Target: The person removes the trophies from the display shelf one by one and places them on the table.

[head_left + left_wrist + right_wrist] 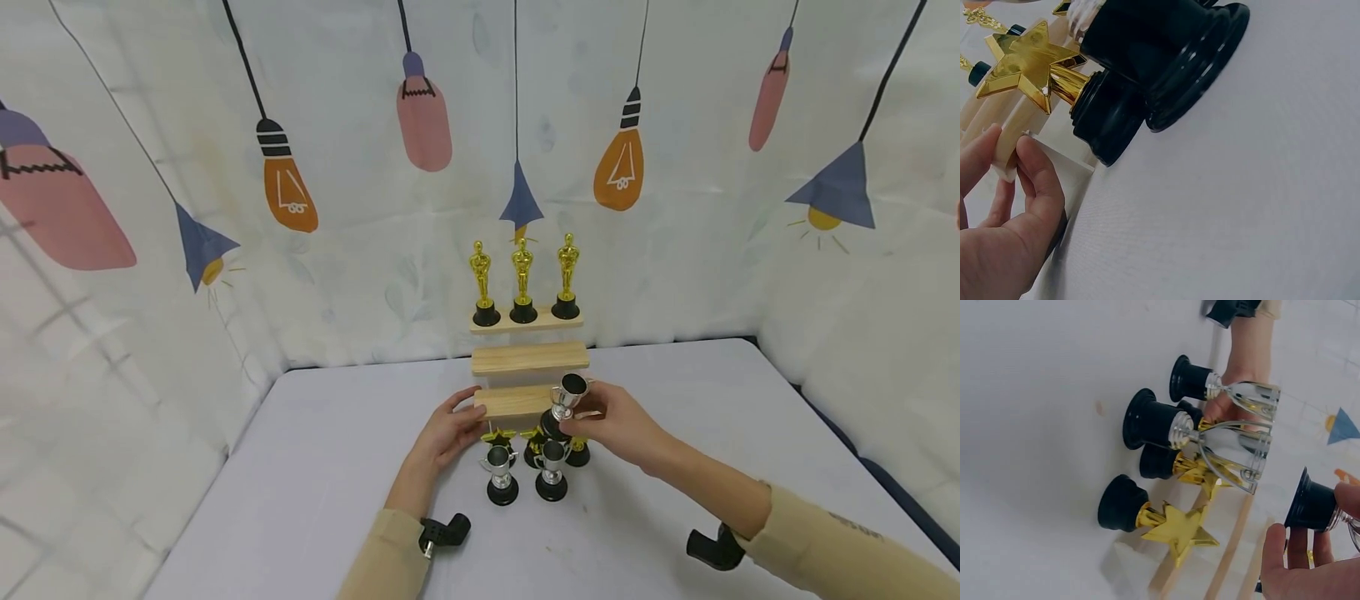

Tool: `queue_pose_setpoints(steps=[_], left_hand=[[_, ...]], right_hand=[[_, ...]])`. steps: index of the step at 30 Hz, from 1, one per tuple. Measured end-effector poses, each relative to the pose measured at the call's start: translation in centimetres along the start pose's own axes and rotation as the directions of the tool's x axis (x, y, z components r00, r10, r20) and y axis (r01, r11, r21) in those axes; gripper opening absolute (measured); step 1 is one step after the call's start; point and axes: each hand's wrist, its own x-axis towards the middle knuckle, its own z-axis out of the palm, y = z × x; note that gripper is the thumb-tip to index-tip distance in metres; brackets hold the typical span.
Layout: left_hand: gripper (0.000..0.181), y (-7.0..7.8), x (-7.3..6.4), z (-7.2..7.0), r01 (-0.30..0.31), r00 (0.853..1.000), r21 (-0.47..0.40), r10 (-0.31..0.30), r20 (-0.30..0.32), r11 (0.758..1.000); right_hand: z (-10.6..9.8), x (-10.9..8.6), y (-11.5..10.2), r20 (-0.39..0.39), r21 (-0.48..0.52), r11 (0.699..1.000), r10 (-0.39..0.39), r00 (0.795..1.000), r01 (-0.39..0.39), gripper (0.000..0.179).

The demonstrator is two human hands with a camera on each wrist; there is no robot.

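Observation:
My right hand [626, 423] grips a small silver trophy cup [568, 396] with a black base. It holds the cup, slightly tilted, above the right end of the lowest board of a stepped wooden shelf [506, 403]. At that board's left end is my left hand [448, 433]; the left wrist view shows thumb and fingers pinching the board's end [1007, 147]. Two more silver cups [500, 479] [552, 475] stand upright in front of the shelf. Behind them stand three gold star trophies [1182, 531], partly hidden by the cups in the head view.
Three gold figurine trophies [522, 279] stand in a row on the top board. The middle board [528, 358] lies between the top and lowest ones. A white cloth covers the table [337, 467], and a printed curtain [360, 283] hangs behind it.

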Motion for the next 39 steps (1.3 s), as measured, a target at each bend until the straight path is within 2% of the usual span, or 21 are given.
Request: queue_pose_setpoints(steps=[13, 20, 24, 31, 39], left_hand=[[0.059, 0.0, 0.2, 0.0, -0.003, 1.000, -0.011, 0.003, 0.005, 1.000], [0.060, 0.1, 0.1, 0.1, -0.004, 1.000, 0.002, 0.004, 0.004, 1.000], [0.060, 0.1, 0.1, 0.1, -0.003, 1.000, 0.002, 0.003, 0.009, 1.000], [0.059, 0.1, 0.1, 0.1, -0.011, 1.000, 0.000, 0.011, 0.008, 1.000], [0.059, 0.0, 0.0, 0.1, -0.009, 1.000, -0.008, 0.009, 0.006, 1.000]], right_hand=[[-0.6, -1.0, 1.9, -0.018, 0.013, 1.000, 0.008, 1.000, -0.008, 0.031], [-1.8, -1.3, 3.1, -0.063, -0.003, 0.999, 0.036, 0.997, -0.036, 0.028], [-2.1, -1.7, 3.9, -0.055, -0.008, 0.998, 0.058, 0.997, -0.058, 0.028], [-1.7, -2.5, 5.5, -0.029, -0.025, 0.997, 0.076, 0.997, -0.077, 0.028], [-0.5, -2.4, 7.6, -0.023, -0.054, 0.992, 0.113, 0.993, -0.114, 0.027]])
